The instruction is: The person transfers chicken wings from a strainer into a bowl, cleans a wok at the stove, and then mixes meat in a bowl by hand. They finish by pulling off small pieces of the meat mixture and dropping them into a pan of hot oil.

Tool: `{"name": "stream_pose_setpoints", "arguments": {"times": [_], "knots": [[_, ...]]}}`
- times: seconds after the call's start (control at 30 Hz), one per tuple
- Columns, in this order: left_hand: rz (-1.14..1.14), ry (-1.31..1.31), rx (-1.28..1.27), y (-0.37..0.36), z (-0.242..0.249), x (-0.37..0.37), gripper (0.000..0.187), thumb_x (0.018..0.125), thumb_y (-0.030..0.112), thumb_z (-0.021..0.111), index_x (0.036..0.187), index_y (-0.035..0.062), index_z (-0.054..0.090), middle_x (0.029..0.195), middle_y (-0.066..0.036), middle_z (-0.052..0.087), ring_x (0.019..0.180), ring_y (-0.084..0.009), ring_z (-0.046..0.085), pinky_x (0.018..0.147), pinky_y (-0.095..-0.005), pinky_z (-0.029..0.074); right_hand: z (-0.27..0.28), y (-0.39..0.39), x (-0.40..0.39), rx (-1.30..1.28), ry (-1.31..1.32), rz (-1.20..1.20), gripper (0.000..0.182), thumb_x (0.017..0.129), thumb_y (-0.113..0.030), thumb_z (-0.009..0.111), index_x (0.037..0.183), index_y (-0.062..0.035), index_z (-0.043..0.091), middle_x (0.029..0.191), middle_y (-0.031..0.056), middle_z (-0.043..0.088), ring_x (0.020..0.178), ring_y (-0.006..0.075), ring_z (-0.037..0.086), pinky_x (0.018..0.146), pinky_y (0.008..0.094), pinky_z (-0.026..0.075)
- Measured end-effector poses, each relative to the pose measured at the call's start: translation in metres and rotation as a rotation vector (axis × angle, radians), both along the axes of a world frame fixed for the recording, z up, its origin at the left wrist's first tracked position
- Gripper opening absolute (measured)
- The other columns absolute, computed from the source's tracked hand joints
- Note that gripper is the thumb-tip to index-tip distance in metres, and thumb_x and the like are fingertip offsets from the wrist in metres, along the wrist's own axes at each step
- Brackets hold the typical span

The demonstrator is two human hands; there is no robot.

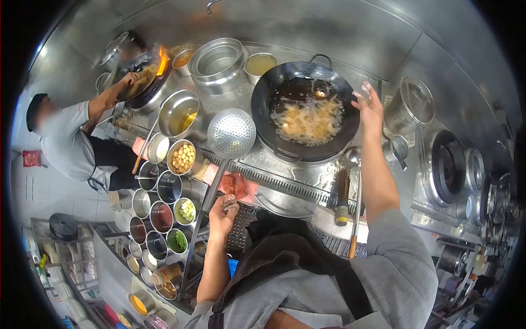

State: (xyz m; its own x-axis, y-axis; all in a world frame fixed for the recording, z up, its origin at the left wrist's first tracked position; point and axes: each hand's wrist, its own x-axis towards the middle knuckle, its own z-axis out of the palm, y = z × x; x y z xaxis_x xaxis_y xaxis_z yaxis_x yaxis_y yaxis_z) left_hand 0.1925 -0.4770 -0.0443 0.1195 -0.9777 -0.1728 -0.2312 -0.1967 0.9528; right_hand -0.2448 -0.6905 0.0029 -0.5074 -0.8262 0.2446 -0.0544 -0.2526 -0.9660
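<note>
My right hand (370, 104) is raised with fingers spread beside the right rim of a black wok (262, 109), holding nothing. Battered pieces (309, 123) fry in bubbling oil inside the wok. My left hand (223, 213) has its whitish fingers curled together just below red raw meat (234, 185) on a pink cloth; what it may hold is too small to make out. Left of that hand runs the long handle of a perforated skimmer (232, 133), whose bowl lies left of the wok.
At left, a co-worker (71, 140) handles a flaming wok (139, 82). Ingredient pots (161, 216) stand left of my left hand. A brush (342, 192) and a wooden-handled ladle (356, 219) lie below the wok. A tall strainer pot (408, 104) stands right.
</note>
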Motion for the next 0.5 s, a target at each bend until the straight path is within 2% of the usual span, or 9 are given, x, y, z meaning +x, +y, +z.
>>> {"name": "stream_pose_setpoints", "arguments": {"times": [0.07, 0.13, 0.2, 0.27, 0.3, 0.33, 0.4, 0.43, 0.5], "knots": [[0.001, 0.088, 0.068, 0.002, 0.002, 0.001, 0.03, 0.08, 0.006, 0.064, 0.109, -0.0017, 0.058, 0.096, -0.009, 0.065, 0.091, -0.0154, 0.061, 0.081, -0.0277, 0.047, 0.018, 0.061, -0.003, -0.001, 0.023, -0.004, 0.044, 0.087, 0.001, 0.046, 0.131, -0.0035, 0.047, 0.119, 0.0109, 0.056, 0.092, 0.0191, 0.064, 0.067, 0.0251, 0.053], [-0.104, 0.081, 0.07, 0.0, 0.005, -0.003, 0.03, 0.081, 0.005, 0.064, 0.11, -0.002, 0.057, 0.097, -0.009, 0.064, 0.092, -0.0154, 0.06, 0.082, -0.0273, 0.047, 0.015, 0.154, -0.016, 0.182, 0.016, -0.073, 0.042, 0.088, -0.001, 0.049, 0.13, -0.0042, 0.048, 0.112, 0.0106, 0.059, 0.085, 0.018, 0.065, 0.064, 0.0259, 0.053], [-0.205, 0.066, 0.082, -0.001, 0.008, -0.005, 0.031, 0.082, 0.005, 0.063, 0.111, -0.0024, 0.057, 0.098, -0.01, 0.064, 0.093, -0.0153, 0.06, 0.082, -0.0269, 0.047, -0.026, 0.219, -0.037, 0.251, 0.127, -0.142, 0.039, 0.089, -0.006, 0.052, 0.128, -0.0044, 0.049, 0.103, 0.0104, 0.063, 0.078, 0.0166, 0.065, 0.059, 0.0273, 0.053], [-0.34, 0.104, -0.044, -0.005, 0.004, -0.012, 0.03, 0.083, 0.003, 0.062, 0.112, -0.0028, 0.055, 0.1, -0.009, 0.063, 0.093, -0.0147, 0.06, 0.083, -0.0264, 0.047, -0.063, 0.288, -0.036, 0.374, 0.172, -0.264, 0.037, 0.089, -0.01, 0.054, 0.126, -0.0045, 0.05, 0.095, 0.0103, 0.065, 0.07, 0.0161, 0.065, 0.054, 0.0276, 0.052], [-0.421, 0.093, -0.089, -0.008, -0.006, -0.011, 0.028, 0.085, 0.003, 0.061, 0.112, -0.003, 0.055, 0.102, -0.008, 0.062, 0.093, -0.0146, 0.06, 0.083, -0.0266, 0.047, -0.087, 0.327, -0.04, 0.571, 0.259, -0.306, 0.036, 0.088, -0.008, 0.054, 0.124, -0.0036, 0.052, 0.09, 0.0105, 0.066, 0.064, 0.016, 0.065, 0.051, 0.0274, 0.052], [-0.487, 0.126, -0.081, -0.011, -0.009, -0.016, 0.026, 0.085, 0.003, 0.061, 0.11, -0.0021, 0.055, 0.102, -0.008, 0.062, 0.092, -0.0153, 0.061, 0.082, -0.0268, 0.048, -0.076, 0.359, -0.024, 0.55, 0.231, -0.292, 0.039, 0.085, 0.0, 0.05, 0.124, -0.0033, 0.051, 0.096, 0.0125, 0.065, 0.069, 0.0162, 0.066, 0.05, 0.0271, 0.053], [-0.486, 0.122, 0.001, -0.01, -0.024, -0.026, 0.027, 0.082, 0.003, 0.063, 0.107, 0.0, 0.056, 0.098, -0.007, 0.062, 0.089, -0.014, 0.06, 0.08, -0.0256, 0.048, -0.077, 0.421, -0.003, 0.661, 0.173, -0.36, 0.035, 0.086, -0.002, 0.05, 0.121, -0.0038, 0.054, 0.09, 0.0097, 0.066, 0.066, 0.0165, 0.066, 0.052, 0.0274, 0.052], [-0.499, 0.121, -0.047, -0.004, -0.021, -0.039, 0.028, 0.081, 0.005, 0.064, 0.108, -0.0001, 0.056, 0.096, -0.006, 0.062, 0.086, -0.0131, 0.06, 0.078, -0.025, 0.048, -0.059, 0.445, 0.011, 0.75, 0.216, -0.42, 0.033, 0.085, -0.008, 0.051, 0.117, -0.0035, 0.057, 0.084, 0.0136, 0.066, 0.065, 0.02, 0.066, 0.057, 0.0323, 0.053], [-0.604, 0.103, 0.074, -0.003, -0.037, -0.054, 0.028, 0.082, 0.005, 0.063, 0.108, 0.0002, 0.056, 0.095, -0.005, 0.061, 0.085, -0.0122, 0.059, 0.078, -0.0244, 0.047, -0.081, 0.501, 0.007, 0.969, 0.523, -0.469, 0.033, 0.083, -0.013, 0.051, 0.114, -0.0033, 0.059, 0.082, 0.0208, 0.065, 0.069, 0.0294, 0.066, 0.067, 0.0378, 0.052]]}}
